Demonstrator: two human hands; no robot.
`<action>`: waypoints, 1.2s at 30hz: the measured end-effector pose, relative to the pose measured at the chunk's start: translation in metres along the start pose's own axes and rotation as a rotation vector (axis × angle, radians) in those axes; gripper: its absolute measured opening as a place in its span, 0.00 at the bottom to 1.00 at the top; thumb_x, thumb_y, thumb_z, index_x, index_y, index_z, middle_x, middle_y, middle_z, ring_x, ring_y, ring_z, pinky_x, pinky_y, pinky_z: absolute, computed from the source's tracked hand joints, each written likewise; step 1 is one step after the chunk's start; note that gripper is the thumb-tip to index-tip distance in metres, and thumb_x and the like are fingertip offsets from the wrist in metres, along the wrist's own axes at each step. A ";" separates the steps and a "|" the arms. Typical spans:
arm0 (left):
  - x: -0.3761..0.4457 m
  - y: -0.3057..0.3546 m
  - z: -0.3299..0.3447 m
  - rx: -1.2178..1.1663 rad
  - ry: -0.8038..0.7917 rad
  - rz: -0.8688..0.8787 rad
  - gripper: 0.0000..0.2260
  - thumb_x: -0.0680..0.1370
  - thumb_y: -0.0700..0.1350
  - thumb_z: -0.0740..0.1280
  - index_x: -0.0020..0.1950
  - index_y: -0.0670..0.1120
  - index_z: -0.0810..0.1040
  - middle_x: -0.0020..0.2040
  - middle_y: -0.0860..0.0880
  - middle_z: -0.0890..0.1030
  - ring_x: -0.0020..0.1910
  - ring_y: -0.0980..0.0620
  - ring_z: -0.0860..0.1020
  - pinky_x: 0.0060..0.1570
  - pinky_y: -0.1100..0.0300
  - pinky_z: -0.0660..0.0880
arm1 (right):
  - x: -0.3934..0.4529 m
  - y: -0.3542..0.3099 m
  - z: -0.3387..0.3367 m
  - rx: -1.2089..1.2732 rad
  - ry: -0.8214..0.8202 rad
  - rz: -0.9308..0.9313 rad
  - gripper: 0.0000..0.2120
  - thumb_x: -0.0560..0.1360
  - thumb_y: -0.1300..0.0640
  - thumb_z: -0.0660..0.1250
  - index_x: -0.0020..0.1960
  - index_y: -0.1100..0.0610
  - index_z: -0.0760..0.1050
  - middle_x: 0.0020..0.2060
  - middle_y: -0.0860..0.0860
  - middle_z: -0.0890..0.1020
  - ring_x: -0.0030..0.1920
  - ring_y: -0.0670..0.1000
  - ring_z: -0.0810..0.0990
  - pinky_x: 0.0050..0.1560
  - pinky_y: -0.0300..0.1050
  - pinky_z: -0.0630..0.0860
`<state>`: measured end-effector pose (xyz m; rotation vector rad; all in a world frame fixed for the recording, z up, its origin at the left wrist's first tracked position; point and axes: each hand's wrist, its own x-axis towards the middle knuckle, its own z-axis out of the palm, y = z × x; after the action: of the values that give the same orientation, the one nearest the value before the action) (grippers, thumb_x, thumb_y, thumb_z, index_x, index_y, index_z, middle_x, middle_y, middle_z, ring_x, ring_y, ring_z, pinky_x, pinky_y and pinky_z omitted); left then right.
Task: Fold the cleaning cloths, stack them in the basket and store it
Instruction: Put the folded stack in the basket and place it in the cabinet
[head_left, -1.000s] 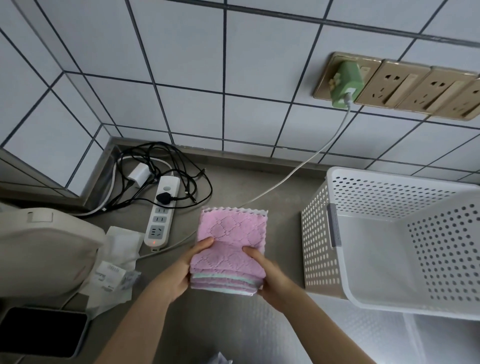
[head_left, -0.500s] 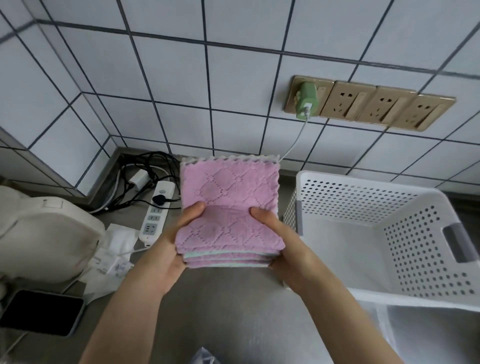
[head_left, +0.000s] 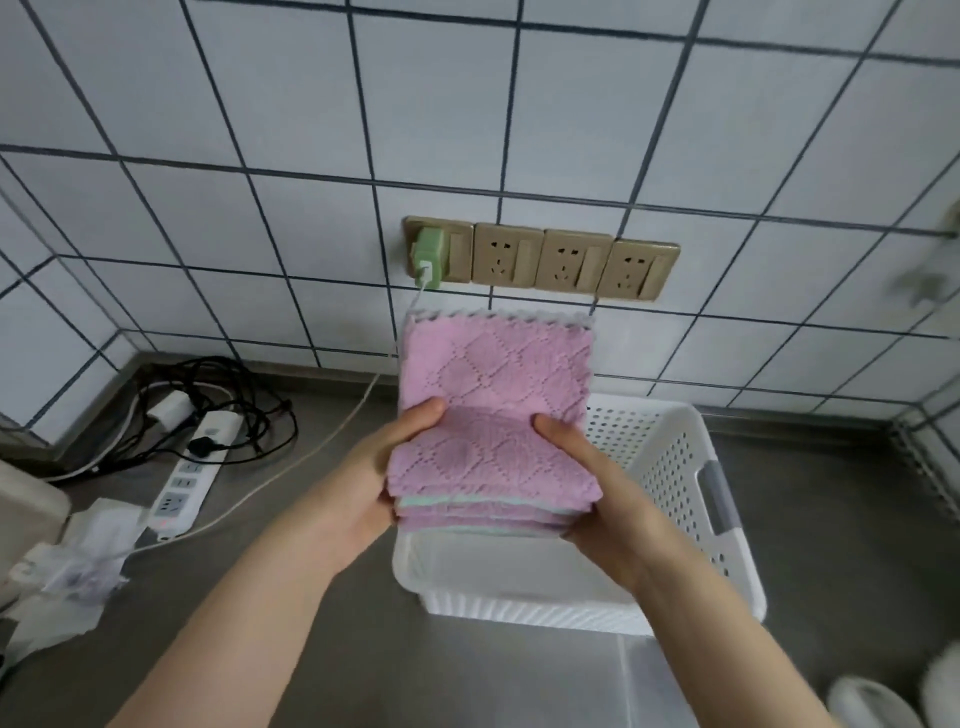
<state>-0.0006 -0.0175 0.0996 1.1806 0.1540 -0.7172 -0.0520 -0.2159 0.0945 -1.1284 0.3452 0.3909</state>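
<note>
A stack of folded pink and mint cleaning cloths (head_left: 493, 395) is held in the air above the near left part of the white perforated basket (head_left: 675, 467). My left hand (head_left: 374, 478) grips the stack's left side, thumb on top. My right hand (head_left: 597, 493) grips its right side the same way. The top cloth's far half with its white scalloped edge stands up toward the wall. The basket rests on the grey counter, and the part of its floor that shows is bare; the stack hides the rest.
A white power strip (head_left: 187, 483) with tangled black cables (head_left: 218, 405) lies at the left. Crumpled plastic wrapping (head_left: 78, 566) sits near the left edge. A green charger (head_left: 428, 254) is plugged into the gold wall sockets (head_left: 571, 262), its white cord trailing across the counter.
Both hands have lifted the stack off the counter and carried it right, until it hangs over the basket. The view has shifted right with it.
</note>
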 end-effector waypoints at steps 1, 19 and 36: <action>0.008 -0.005 0.008 0.001 0.002 -0.018 0.17 0.71 0.52 0.69 0.57 0.47 0.80 0.54 0.47 0.84 0.51 0.50 0.83 0.54 0.54 0.75 | -0.001 -0.004 -0.013 -0.011 0.004 0.024 0.21 0.69 0.47 0.70 0.59 0.54 0.79 0.56 0.53 0.83 0.58 0.54 0.81 0.67 0.55 0.70; 0.110 -0.071 0.006 0.457 0.385 -0.194 0.38 0.58 0.36 0.62 0.69 0.49 0.68 0.56 0.42 0.79 0.51 0.42 0.80 0.46 0.52 0.78 | 0.129 0.077 -0.113 -0.096 -0.061 0.362 0.06 0.50 0.65 0.64 0.27 0.56 0.73 0.28 0.50 0.72 0.32 0.48 0.71 0.33 0.39 0.65; 0.111 -0.111 0.016 1.892 0.191 0.173 0.35 0.73 0.37 0.69 0.75 0.49 0.55 0.76 0.45 0.58 0.71 0.38 0.63 0.63 0.46 0.71 | 0.156 0.114 -0.133 -0.170 -0.004 0.641 0.18 0.52 0.53 0.70 0.39 0.59 0.74 0.34 0.55 0.72 0.36 0.54 0.72 0.41 0.44 0.75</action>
<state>0.0163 -0.1003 -0.0335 2.9967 -0.6311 -0.4561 0.0228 -0.2759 -0.1200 -1.1654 0.6823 1.0006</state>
